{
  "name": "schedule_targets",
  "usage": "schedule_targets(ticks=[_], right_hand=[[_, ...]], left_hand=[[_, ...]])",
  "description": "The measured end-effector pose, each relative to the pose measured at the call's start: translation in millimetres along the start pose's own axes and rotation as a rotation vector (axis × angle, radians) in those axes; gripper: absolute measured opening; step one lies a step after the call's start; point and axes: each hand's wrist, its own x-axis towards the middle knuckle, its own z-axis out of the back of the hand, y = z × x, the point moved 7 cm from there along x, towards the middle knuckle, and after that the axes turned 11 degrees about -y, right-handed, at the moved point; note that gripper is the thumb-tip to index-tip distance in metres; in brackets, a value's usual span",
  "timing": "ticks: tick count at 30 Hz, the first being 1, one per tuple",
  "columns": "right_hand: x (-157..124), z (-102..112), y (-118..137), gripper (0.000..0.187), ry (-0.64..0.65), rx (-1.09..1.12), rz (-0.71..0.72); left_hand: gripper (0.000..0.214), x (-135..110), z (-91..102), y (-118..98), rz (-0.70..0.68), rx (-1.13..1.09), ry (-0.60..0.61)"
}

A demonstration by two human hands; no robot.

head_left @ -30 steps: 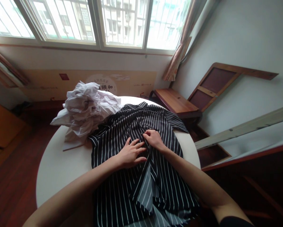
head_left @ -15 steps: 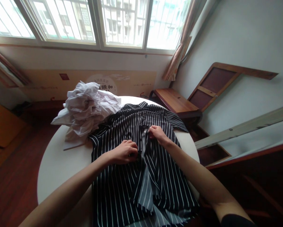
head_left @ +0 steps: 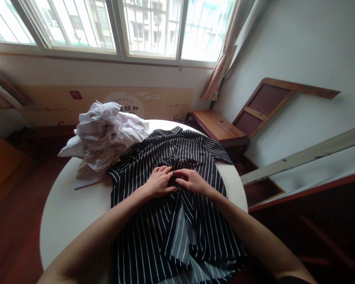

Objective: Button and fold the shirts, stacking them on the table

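A black shirt with white stripes [head_left: 153, 221] lies spread on a round white table [head_left: 67, 205], collar away from me. My left hand [head_left: 159, 182] and my right hand [head_left: 189, 180] meet at the shirt's front opening near the chest. Both hands have curled fingers that pinch the two front edges together. Below my hands the shirt's front still gapes and shows its paler inside.
A crumpled heap of white cloth [head_left: 102, 136] sits on the table's far left side, touching the shirt. A wooden bench [head_left: 217, 126] stands beyond the table on the right. A wooden frame [head_left: 272, 102] leans on the right wall. Windows run along the far wall.
Half a second ago my hands were apart, holding the shirt's front open. They have come together at the middle and the upper opening is closed. The view shifted slightly.
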Motion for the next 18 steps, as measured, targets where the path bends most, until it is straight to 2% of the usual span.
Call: schedule_targets(ticks=[2,4,8,12,18], right_hand=[[-17.4,2.9,4.6,0.039,0.06,-0.055,0.052],[-31.7,10.8,0.4,0.044,0.047,-0.2,0.087],[-41.8,23.1,-29.7,0.058,-0.003,-0.618,0.084],[-29.4,20.6,-58.0,0.065,0.049,-0.827,0.075],[3.9,22.1,-68.3,0.068,0.072,-0.87,0.07]], left_hand=[[0.071,-12.7,0.2,2.7,-0.029,-0.006,0.023],[0.07,-25.0,4.5,9.3,-0.025,0.004,0.028],[0.072,-40.1,8.0,24.4,-0.021,0.085,0.071],[0.084,-34.7,5.8,40.7,-0.019,0.141,0.122],[0.083,-12.0,8.0,69.1,0.0,0.138,0.185]])
